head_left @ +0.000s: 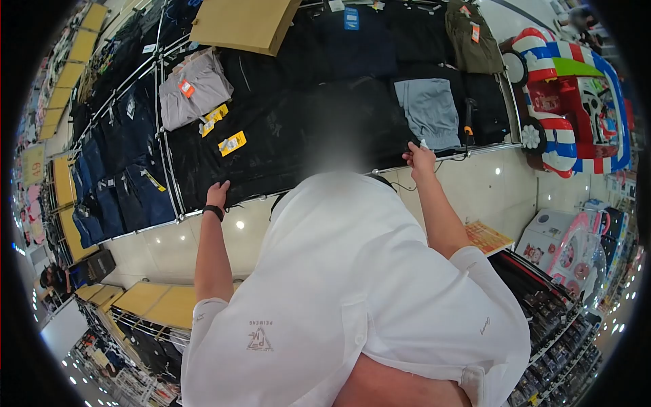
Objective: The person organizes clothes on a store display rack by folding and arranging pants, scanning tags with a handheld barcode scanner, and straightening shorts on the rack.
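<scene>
Black garments (271, 136) lie spread over a metal-framed display table in the head view. At their near left edge, my left hand (217, 195), with a dark band on the wrist, has its fingers closed on the black cloth. My right hand (422, 159) pinches the near right edge of the black cloth, just below a folded grey-blue garment (430, 112). A small white piece shows at its fingertips. Yellow tags (232, 143) lie on the black cloth at left, beside a light grey garment (193, 91) with an orange tag.
A cardboard piece (244, 24) lies at the table's far side. Dark jeans (129, 183) fill the left section. A black-and-orange handheld tool (468, 122) rests at right, near a cable. Beyond the right end stands a colourful toy car (569, 102). Racks (549, 319) stand behind me.
</scene>
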`<state>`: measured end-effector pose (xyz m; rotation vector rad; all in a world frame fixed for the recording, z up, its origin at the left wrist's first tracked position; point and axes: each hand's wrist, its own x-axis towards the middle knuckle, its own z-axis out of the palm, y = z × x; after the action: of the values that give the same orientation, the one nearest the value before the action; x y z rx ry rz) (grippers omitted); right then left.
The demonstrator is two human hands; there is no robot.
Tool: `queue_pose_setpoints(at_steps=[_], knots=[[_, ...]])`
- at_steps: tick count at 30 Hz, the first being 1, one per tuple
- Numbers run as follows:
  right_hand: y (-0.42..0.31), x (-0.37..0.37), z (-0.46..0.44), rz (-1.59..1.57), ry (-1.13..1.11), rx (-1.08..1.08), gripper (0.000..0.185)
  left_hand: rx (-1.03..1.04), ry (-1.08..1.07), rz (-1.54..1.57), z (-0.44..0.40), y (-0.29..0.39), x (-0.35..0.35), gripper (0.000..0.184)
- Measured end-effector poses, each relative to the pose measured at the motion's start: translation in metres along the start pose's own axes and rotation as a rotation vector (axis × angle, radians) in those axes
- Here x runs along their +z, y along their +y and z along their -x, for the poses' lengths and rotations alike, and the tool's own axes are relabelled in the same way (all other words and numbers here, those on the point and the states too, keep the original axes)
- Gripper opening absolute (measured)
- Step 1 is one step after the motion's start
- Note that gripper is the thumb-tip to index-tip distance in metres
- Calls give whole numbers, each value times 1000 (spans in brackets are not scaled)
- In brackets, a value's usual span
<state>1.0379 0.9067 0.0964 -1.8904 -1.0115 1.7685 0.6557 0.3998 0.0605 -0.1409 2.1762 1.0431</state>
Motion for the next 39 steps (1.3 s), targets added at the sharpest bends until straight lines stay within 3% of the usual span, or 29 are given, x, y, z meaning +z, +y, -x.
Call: queue_pose_setpoints(at_steps=[9, 11, 14, 16, 17, 19, 20, 22, 24, 26, 28, 30, 31, 34, 36, 39], knots=[[-18, 29, 14, 156, -17, -387, 23, 45, -16, -43, 12, -1, 15, 44], [-23, 43, 22, 306, -68, -645, 25, 49, 6, -111, 8, -7, 14, 43], [-54, 69, 76, 375, -160, -796, 26, 73, -15, -228, -2, -18, 13, 40], [-57, 84, 85, 295, -263, -777, 24, 216, 251, -664, 17, 2, 20, 41], [-56, 90, 85, 273, -298, -807, 25, 217, 254, -665, 22, 12, 24, 41], [-53, 103, 90, 342, -289, -985, 27, 466, 377, -583, 23, 39, 37, 46], [-64, 106, 113, 386, -383, -901, 27, 483, 215, -425, 21, 58, 46, 45], [-64, 120, 129, 554, -441, -1135, 24, 428, 34, -233, 43, 120, 80, 40], [-66, 137, 146, 759, -580, -1335, 20, 242, -279, 166, 48, 163, 116, 44], [-60, 150, 158, 797, -814, -1286, 16, 96, -455, 429, 60, 201, 152, 51], [-21, 175, 135, 894, -964, -1308, 14, -120, -609, 491, 64, 215, 185, 54], [-12, 174, 129, 975, -1079, -1232, 14, -301, -738, 328, 54, 208, 206, 51], [-10, 174, 126, 1058, -1195, -1148, 14, -300, -740, 323, 42, 194, 215, 51], [-3, 171, 115, 1078, -1205, -1016, 17, -287, -781, 421, 23, 166, 232, 55], [13, 169, 101, 982, -1206, -1038, 18, -247, -524, 361, 27, 163, 233, 70], [15, 166, 97, 830, -1179, -1139, 20, -237, -556, 387, 48, 190, 224, 86]])
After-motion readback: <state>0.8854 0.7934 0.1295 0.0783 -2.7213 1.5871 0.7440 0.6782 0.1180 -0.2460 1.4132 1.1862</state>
